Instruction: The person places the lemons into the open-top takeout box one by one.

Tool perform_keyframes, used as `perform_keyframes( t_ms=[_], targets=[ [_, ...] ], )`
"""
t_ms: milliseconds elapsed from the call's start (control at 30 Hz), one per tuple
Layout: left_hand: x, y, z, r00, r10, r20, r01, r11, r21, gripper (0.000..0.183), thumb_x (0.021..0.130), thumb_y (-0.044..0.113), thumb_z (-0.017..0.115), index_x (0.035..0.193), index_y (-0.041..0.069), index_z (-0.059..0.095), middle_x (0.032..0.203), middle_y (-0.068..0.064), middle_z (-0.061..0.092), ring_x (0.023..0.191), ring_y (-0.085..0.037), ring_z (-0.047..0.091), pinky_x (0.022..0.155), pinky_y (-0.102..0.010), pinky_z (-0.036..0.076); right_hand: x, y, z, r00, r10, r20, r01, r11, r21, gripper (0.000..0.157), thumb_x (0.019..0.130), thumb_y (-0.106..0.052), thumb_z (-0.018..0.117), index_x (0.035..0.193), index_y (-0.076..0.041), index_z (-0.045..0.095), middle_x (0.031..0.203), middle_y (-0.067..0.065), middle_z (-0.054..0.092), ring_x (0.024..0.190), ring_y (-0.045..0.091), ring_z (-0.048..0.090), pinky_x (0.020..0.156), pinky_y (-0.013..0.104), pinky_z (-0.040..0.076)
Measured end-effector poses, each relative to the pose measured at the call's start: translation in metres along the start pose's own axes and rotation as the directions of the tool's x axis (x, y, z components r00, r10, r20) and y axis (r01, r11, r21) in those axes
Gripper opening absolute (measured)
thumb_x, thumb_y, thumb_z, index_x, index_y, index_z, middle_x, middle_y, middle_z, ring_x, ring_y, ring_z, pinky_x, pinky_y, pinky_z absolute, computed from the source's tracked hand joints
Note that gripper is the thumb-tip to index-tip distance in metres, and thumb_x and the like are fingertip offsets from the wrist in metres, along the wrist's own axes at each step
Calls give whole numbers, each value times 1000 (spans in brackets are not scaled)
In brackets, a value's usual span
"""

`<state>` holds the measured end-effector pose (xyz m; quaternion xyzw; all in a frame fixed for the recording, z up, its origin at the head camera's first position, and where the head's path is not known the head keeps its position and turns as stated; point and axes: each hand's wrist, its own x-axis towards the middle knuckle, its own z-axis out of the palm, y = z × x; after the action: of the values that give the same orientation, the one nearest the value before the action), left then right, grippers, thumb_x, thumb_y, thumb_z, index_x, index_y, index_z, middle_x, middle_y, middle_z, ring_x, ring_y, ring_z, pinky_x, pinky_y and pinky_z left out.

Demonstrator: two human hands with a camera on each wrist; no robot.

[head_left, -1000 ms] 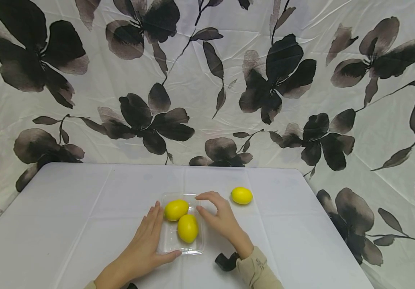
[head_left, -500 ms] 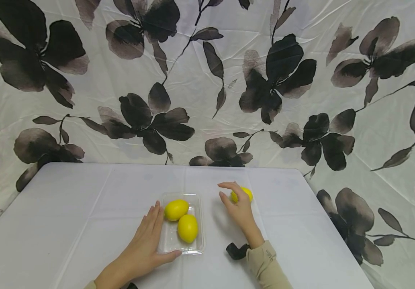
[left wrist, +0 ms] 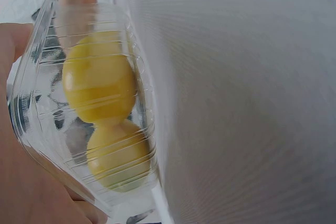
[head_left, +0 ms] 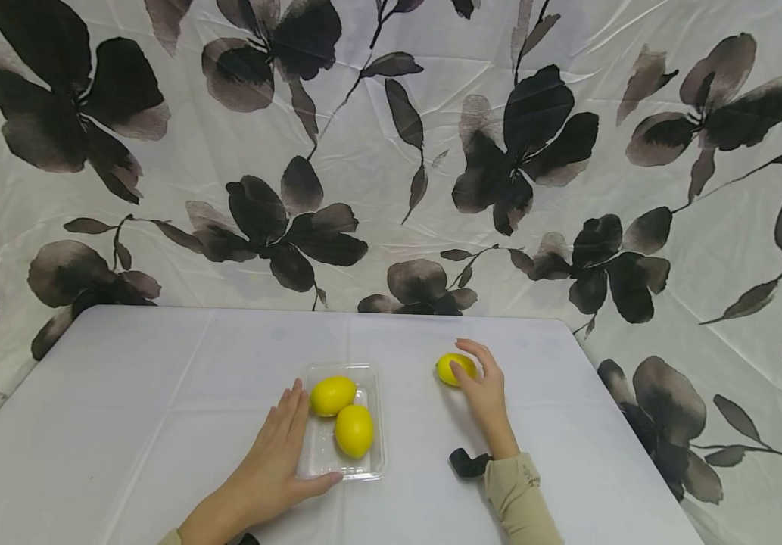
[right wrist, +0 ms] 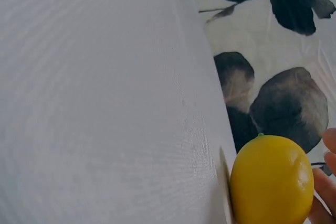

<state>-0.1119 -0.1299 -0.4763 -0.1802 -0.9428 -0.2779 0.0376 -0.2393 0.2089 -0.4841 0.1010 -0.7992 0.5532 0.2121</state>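
My left hand (head_left: 271, 462) lies with straight fingers along the left side of a clear plastic container (head_left: 375, 424), thumb at its near edge. Inside sit two yellow lemons, a farther lemon (head_left: 332, 396) and a nearer lemon (head_left: 354, 431); both show through the ribbed wall (left wrist: 44, 124) in the left wrist view. To the right, a third lemon (head_left: 448, 369) rests on the table. My right hand (head_left: 487, 386) is just over that lemon's right side, thumb overlapping it and fingers spread past it. In the right wrist view, fingertips (right wrist: 323, 190) appear beside the lemon (right wrist: 270, 179).
A white cloth covers the table (head_left: 179, 446). Its far edge meets a hanging sheet (head_left: 397, 166) printed with dark flowers. A black device (head_left: 468, 463) sits at my right wrist, beside the beige sleeve (head_left: 520, 492).
My right hand has moved from the container's right edge over to the lone lemon at the right. The left hand, the container and its two lemons have stayed in place.
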Motion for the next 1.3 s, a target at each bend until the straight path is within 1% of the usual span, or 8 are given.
perform_keyframes(
  t_ms=[100,200,367,433,700,867,1033,1300],
  targets=[
    [0,0,0,1000,0,1,0,1000,-3,124,78,75,64,157,-4,10,165,-16,-4,151,-35,2,121,-33,-8,-2,3,-2,996,85,15,-85,996,8,42,88,1,71,129,-1,63,138,15,57,137,30,42,118,53,21],
    [0,1,-1,1000,-4,3,4,1000,-3,124,78,75,64,157,-4,10,165,-16,-5,151,-36,2,121,-33,-8,-5,-7,-4,983,173,58,-174,985,19,48,87,3,70,133,4,57,143,19,51,141,33,37,120,52,19],
    [0,0,0,1000,-7,4,7,1000,0,124,78,76,63,157,-3,10,166,-15,-5,151,-35,2,121,-33,-8,-8,-20,-5,960,258,112,-262,965,21,52,88,2,70,137,6,52,144,21,49,138,33,41,117,43,30],
    [0,0,0,1000,-6,4,6,1000,3,124,78,77,63,157,-3,9,166,-15,-6,151,-35,2,121,-34,-7,-9,-18,-5,959,260,111,-264,965,15,53,87,2,71,137,5,53,142,21,50,135,33,44,115,42,33],
    [1,1,0,1000,-13,7,13,1000,-11,124,77,71,68,157,-3,9,166,-15,-6,151,-36,2,121,-35,-7,-10,21,-1,966,244,87,-245,969,7,58,81,-4,81,134,-8,58,138,13,54,128,28,49,113,44,36],
    [0,0,0,1000,-13,7,13,1000,-9,124,77,72,68,157,-2,9,166,-14,-6,151,-35,1,121,-33,-8,-11,22,-1,969,226,99,-224,974,-35,58,77,-8,83,130,-14,61,135,8,58,124,27,51,111,48,37],
    [0,0,0,1000,-7,3,7,1000,-6,124,77,73,67,157,-2,9,166,-15,-6,151,-36,2,121,-34,-8,-12,22,-1,969,223,101,-217,974,-67,59,76,-8,83,129,-15,60,135,9,58,125,30,51,110,51,36],
    [-1,2,-1,1000,-15,9,16,1000,-15,124,77,72,68,157,-2,9,166,-14,-6,151,-35,1,122,-38,-4,-13,20,0,964,240,114,-232,969,-79,60,72,-12,87,126,-14,60,124,7,61,109,26,55,99,46,43]
  ],
)
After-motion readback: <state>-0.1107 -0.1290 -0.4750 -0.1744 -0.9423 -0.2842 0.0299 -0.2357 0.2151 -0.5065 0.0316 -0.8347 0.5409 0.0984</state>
